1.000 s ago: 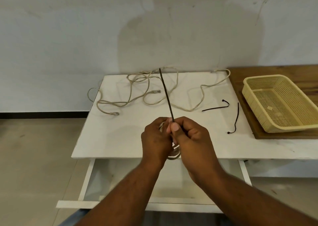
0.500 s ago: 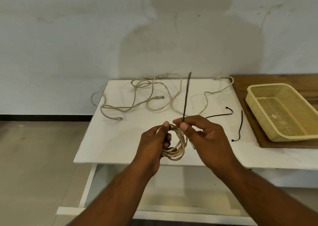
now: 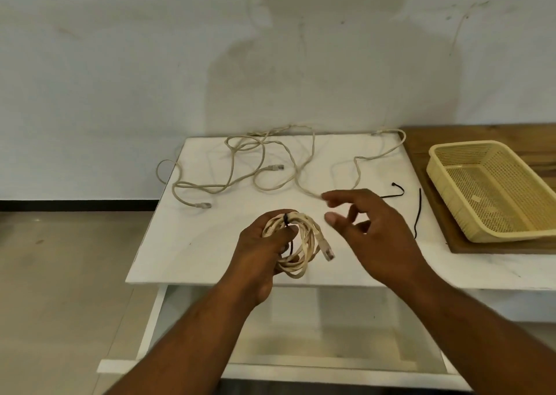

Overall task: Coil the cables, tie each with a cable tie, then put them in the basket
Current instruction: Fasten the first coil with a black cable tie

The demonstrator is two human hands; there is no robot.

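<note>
My left hand (image 3: 260, 244) grips a coiled beige cable (image 3: 304, 244) above the table's front edge. A black cable tie (image 3: 285, 219) wraps the coil at its top, and a plug dangles from the coil's right side. My right hand (image 3: 370, 229) hovers just right of the coil, fingers spread and holding nothing. Loose beige cables (image 3: 261, 165) sprawl across the back of the white table (image 3: 192, 238). Two black cable ties (image 3: 418, 211) lie on the table toward the right. The yellow mesh basket (image 3: 451, 193) stands at the right.
The basket rests on a brown wooden board (image 3: 436, 141) on the right part of the table. A grey wall rises directly behind the table. One cable loop hangs over the table's left edge. A white lower frame shows below the tabletop.
My right hand has let go of the tie's long tail and opened, moving right. The tail no longer sticks up; the tie sits tight round the coil in my left hand.
</note>
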